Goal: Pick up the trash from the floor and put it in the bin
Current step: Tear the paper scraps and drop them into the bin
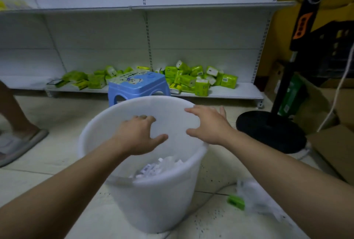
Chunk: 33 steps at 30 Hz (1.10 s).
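My left hand (138,135) is over the mouth of the white bin (153,200), palm down, fingers curled loosely with the thumb stuck out to the right; I have nothing in it. My right hand (206,124) is spread wide at the bin's right rim, fingers fanned apart, thumb pointing left, also holding nothing. Whether it touches the rim I cannot tell.

The bin stands on the pale tiled floor (47,166) right in front of me. At its bottom lies a heap of white paper scraps (159,166).

More trash is still on the floor to the right of the bin, under my right forearm: a crumpled clear plastic wrapper (256,198) and, just beside it, 1 small green pack (236,202).

Behind the bin stands a blue plastic stool (138,87), and behind that a white shelf unit (172,34) with a pile of green tissue packs (193,78) on its lowest board. To the right is the round black base of a fan (272,131), with cardboard boxes (337,147) next to it. At the left edge another person's foot in a grey slipper (19,147) rests on the floor.
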Available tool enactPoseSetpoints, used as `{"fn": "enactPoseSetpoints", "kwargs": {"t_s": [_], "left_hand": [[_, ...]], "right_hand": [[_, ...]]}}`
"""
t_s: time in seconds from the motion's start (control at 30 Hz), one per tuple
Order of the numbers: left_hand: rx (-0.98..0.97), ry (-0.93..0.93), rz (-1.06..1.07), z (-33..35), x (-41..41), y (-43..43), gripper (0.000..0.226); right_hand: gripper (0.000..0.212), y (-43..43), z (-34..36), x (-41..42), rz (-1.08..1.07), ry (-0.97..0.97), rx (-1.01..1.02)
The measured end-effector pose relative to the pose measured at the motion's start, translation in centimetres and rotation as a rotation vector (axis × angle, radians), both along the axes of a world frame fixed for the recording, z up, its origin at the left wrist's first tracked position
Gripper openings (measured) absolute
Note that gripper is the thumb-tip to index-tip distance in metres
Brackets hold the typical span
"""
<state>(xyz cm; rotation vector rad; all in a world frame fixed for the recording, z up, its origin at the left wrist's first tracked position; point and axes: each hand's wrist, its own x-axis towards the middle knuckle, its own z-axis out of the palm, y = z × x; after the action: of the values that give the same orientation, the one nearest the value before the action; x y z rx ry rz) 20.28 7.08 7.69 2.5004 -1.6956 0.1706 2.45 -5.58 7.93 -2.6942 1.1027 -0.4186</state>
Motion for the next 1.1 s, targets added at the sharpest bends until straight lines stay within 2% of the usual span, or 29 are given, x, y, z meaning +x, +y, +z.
{"fn": "enactPoseSetpoints", "kwargs": {"t_s": [0.17,0.27,0.4,0.57,0.67,0.8,0.93,1.1], "left_hand": [[-0.101,0.099,-0.327,1.3,-7.4,-3.8,0.071],[-0.111,0.177,-0.489,1.1,-11.6,-5.8,0.068],[-0.088,0.230,-0.582,-0.1,-15.7,-8.0,0.066],[0.111,0.156,-0.526,-3.0,-19.0,-9.9,0.068],[0.198,0.235,-0.418,-6.6,-20.7,-10.6,0.067],[0.347,0.340,-0.339,-14.3,-22.8,-10.4,0.069],[0.397,0.435,-0.262,-20.8,-24.1,-10.4,0.064],[0.407,0.392,-0.254,-26.5,-24.6,-10.3,0.067]], "right_hand": [[0.077,-1.6,0.8,-5.7,-0.027,0.008,-0.007],[0.083,-2.7,0.5,-9.6,-0.056,0.096,-0.001],[0.087,-3.9,-0.2,-14.7,-0.083,0.254,0.021],[0.085,-3.9,-4.6,-22.2,-0.096,0.296,0.074],[0.085,-2.8,-10.6,-26.1,-0.120,0.340,0.246],[0.084,-2.1,-17.6,-28.1,-0.146,0.302,0.394],[0.082,-0.6,-22.6,-28.8,-0.177,0.303,0.471],[0.078,1.8,-26.6,-30.9,-0.215,0.401,0.428]]}}
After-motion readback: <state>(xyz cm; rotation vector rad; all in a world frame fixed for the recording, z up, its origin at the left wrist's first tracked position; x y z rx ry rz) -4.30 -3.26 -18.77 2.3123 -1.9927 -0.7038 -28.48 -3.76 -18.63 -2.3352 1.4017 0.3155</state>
